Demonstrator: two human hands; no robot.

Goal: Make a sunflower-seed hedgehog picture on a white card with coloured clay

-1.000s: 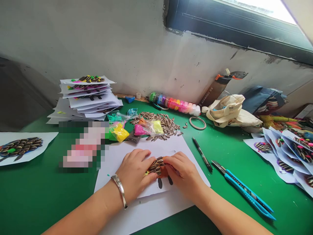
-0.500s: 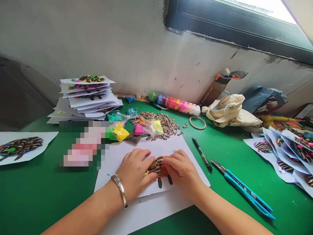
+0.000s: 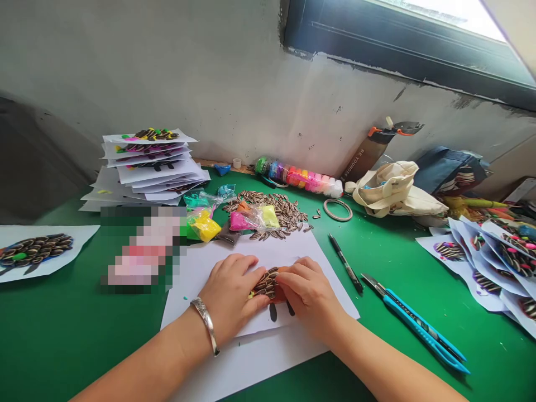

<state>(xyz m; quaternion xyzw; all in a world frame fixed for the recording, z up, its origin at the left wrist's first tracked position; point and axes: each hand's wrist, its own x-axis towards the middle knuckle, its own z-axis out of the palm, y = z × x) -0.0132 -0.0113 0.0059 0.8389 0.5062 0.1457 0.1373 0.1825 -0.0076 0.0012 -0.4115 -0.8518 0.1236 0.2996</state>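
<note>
My left hand (image 3: 234,287), with a silver bangle at its wrist, lies on a white paper sheet (image 3: 188,312). Its thumb and fingers are apart, framing a patch of striped sunflower seeds (image 3: 265,283) set in overlapping rows. Orange clay (image 3: 283,269) shows at the patch's right edge, mostly covered by my right hand (image 3: 307,290). That hand is closed, fingertips together against the seeds and clay; whatever they hold is hidden. Two black marks (image 3: 273,312) show below the patch, and a bit of yellow peeks out by my left fingers.
Loose sunflower seeds (image 3: 288,212) and bagged coloured clay (image 3: 205,225) lie behind the paper. A pen (image 3: 345,263) and blue utility knife (image 3: 422,324) lie to the right. Seed pictures are stacked at left (image 3: 154,178) and right (image 3: 486,262); a tape roll (image 3: 338,210) sits farther back.
My right hand has shifted slightly and its fingers now cover more of the orange clay and the right black mark. My left hand stays in place.
</note>
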